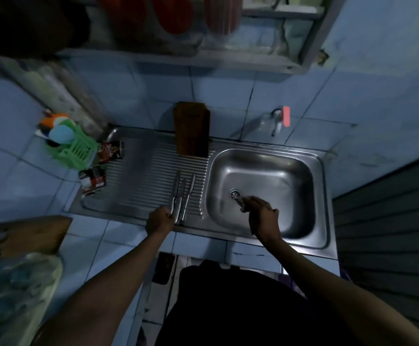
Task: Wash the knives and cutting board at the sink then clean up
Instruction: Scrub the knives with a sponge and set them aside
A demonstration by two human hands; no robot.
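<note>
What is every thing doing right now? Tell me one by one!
Knives: lying side by side on the drainboard.
Left hand: gripping a knife handle.
Right hand: over the basin, pinching something small by the drain.
Sink: basin empty.
Tap: no water running.
Board: upright against the wall.
Basket: holding sponges.

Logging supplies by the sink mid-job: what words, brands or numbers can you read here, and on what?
Upper dark packet at the drainboard's left edge: reddish-white lettering, too blurred to read.
Lower dark packet just below it: white and red print, too blurred to read.
Green basket, tap, knives, upright cutting board: no text visible.
Nothing legible anywhere.
</note>
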